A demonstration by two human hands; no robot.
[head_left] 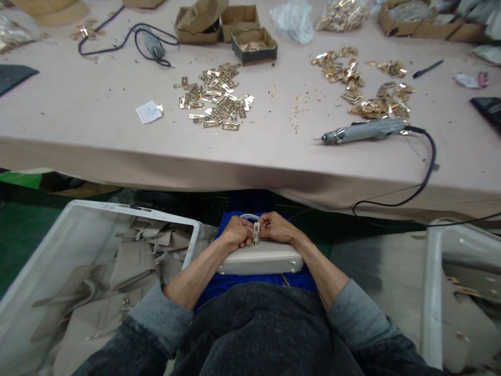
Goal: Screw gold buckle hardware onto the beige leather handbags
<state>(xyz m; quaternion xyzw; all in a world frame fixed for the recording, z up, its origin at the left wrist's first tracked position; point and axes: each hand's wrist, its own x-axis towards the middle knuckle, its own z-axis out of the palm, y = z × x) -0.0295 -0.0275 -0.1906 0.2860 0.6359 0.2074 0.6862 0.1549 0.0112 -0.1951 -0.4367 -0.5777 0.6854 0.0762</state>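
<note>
A light beige handbag [260, 258] lies across my lap with small metal feet along its near side. My left hand [238, 232] is closed at the bag's strap, its fingers bent beside a gold metal clasp [256, 232]. On the other side of that clasp, my right hand [276, 228] pinches at the strap end and plate. The fingers hide most of what they grip. Behind the hands a pale handle loop [249, 216] shows.
On the table [156, 151] lie a corded electric screwdriver [364, 130], loose gold plates [219, 96], wrapped gold parts [379, 107], tiny screws [296, 109] and small cardboard boxes [254, 52]. White bins [195, 240] holding beige bags [133, 263] stand left and right [432, 292].
</note>
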